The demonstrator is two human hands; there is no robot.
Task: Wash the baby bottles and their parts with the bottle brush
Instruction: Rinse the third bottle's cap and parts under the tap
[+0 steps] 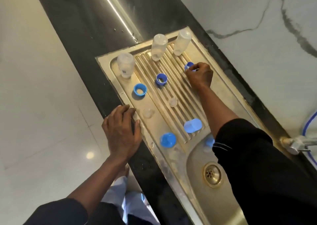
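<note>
Three clear baby bottles stand upside down on the steel drainboard (221,94): one at the left (125,64), one in the middle (158,47), one at the right (181,42). My right hand (199,76) pinches a blue screw ring (189,66) on the ribbed part. Two more blue rings (140,90) (161,79) lie nearer the front. Two clear teats (147,113) (172,101) and blue caps (168,139) (193,125) lie lower down. Another blue cap (209,142) shows partly beside my right sleeve. My left hand (122,130) rests flat on the drainboard's front rim. No brush is visible.
The sink basin (197,157) with its drain (212,174) lies at the lower right. A tap (295,144) sticks out from the marble wall at the right. The black counter (89,41) runs to the upper left; tiled floor lies beyond its front edge.
</note>
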